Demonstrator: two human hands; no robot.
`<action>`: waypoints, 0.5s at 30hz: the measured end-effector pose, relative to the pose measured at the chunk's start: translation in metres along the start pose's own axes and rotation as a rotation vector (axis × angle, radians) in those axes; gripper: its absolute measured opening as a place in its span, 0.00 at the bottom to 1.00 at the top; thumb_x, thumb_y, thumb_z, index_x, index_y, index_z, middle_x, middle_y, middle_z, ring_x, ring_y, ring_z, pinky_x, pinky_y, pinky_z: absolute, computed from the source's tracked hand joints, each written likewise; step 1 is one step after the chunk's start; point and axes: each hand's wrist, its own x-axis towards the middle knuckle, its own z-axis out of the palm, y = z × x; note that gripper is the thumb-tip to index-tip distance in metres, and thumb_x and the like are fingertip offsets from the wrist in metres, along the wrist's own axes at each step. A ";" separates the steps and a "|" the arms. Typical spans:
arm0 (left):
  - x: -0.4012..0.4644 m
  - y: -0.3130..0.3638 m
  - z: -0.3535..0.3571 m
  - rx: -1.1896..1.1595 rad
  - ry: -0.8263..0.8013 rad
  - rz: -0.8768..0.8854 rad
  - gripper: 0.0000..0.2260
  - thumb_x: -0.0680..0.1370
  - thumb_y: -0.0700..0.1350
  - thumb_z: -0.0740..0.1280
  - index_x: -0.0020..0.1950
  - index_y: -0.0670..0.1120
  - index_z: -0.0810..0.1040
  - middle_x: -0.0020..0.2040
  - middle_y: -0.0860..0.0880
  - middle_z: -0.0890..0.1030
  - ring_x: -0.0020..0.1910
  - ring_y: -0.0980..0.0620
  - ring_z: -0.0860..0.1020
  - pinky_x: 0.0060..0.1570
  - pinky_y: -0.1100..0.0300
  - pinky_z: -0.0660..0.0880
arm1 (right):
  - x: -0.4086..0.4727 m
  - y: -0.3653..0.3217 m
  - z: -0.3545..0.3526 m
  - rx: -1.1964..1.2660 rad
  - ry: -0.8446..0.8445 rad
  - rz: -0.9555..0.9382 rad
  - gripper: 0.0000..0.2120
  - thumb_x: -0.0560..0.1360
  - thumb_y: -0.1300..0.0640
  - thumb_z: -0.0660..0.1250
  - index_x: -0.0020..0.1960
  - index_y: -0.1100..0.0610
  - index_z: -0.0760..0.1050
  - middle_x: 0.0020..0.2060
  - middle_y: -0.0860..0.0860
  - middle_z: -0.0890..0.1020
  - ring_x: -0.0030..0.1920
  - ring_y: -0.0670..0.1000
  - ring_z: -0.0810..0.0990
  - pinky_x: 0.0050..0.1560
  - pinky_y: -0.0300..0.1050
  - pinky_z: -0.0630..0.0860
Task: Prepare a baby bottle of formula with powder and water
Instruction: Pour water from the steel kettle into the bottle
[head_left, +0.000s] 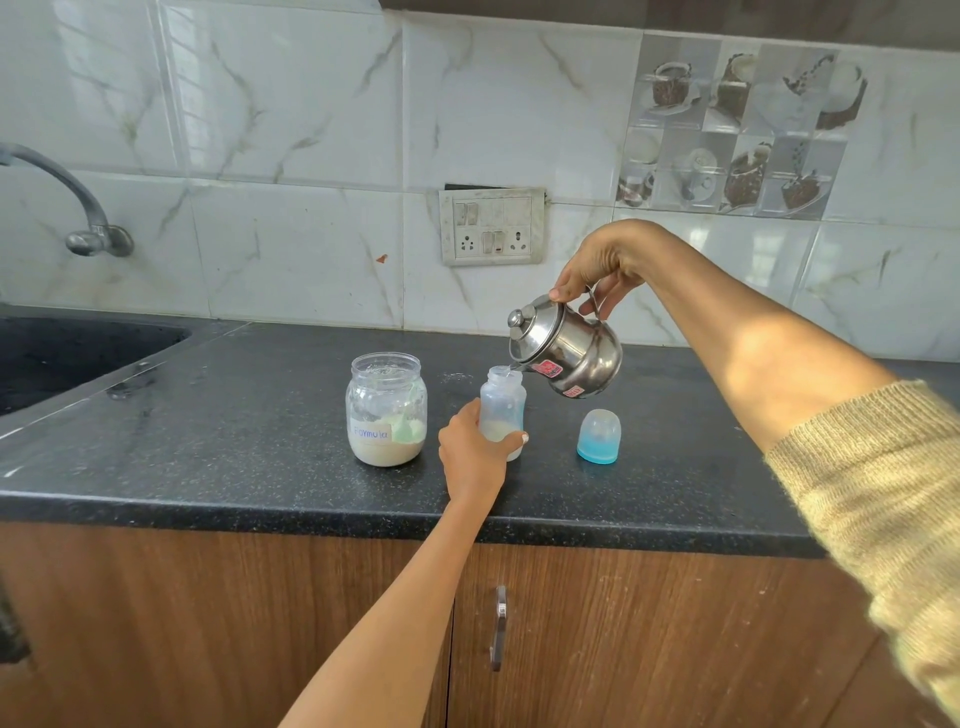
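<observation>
We were mid-pour, our right hand (597, 270) gripping the tilted kettle (566, 345), our left hand (475, 447) clasping the bottle (502, 400) near the worktop's (234, 415) front edge; capping probably came next.

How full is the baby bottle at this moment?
Only the bottom is filled. The baby bottle shows pale contents low down, clear above, while the kettle tips its spout into the open mouth.

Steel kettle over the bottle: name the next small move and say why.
Probably keep the steel kettle tilted and go on pouring. Its spout sits at the mouth of the baby bottle, which shows only a shallow pale layer at the bottom. The left hand steadies the bottle on the counter; the right hand holds the kettle's handle.
</observation>
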 end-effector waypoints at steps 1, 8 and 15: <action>0.000 0.000 0.000 0.000 0.001 0.000 0.27 0.68 0.46 0.76 0.65 0.45 0.73 0.61 0.46 0.78 0.60 0.48 0.75 0.61 0.52 0.72 | 0.000 0.000 0.000 0.001 -0.001 0.001 0.20 0.76 0.58 0.68 0.67 0.60 0.73 0.70 0.56 0.69 0.63 0.54 0.77 0.62 0.51 0.75; -0.001 0.001 -0.001 0.000 0.003 0.009 0.25 0.68 0.46 0.76 0.63 0.44 0.74 0.59 0.46 0.79 0.58 0.48 0.76 0.58 0.55 0.72 | -0.001 0.000 0.000 0.009 -0.006 0.007 0.21 0.74 0.58 0.69 0.66 0.60 0.74 0.69 0.56 0.70 0.63 0.54 0.77 0.60 0.51 0.76; -0.001 0.002 -0.002 0.006 0.005 0.006 0.25 0.68 0.46 0.76 0.62 0.45 0.75 0.58 0.46 0.79 0.57 0.49 0.76 0.57 0.56 0.72 | -0.002 -0.001 0.000 0.001 -0.009 0.001 0.20 0.75 0.58 0.68 0.66 0.60 0.74 0.69 0.56 0.70 0.62 0.54 0.77 0.58 0.50 0.77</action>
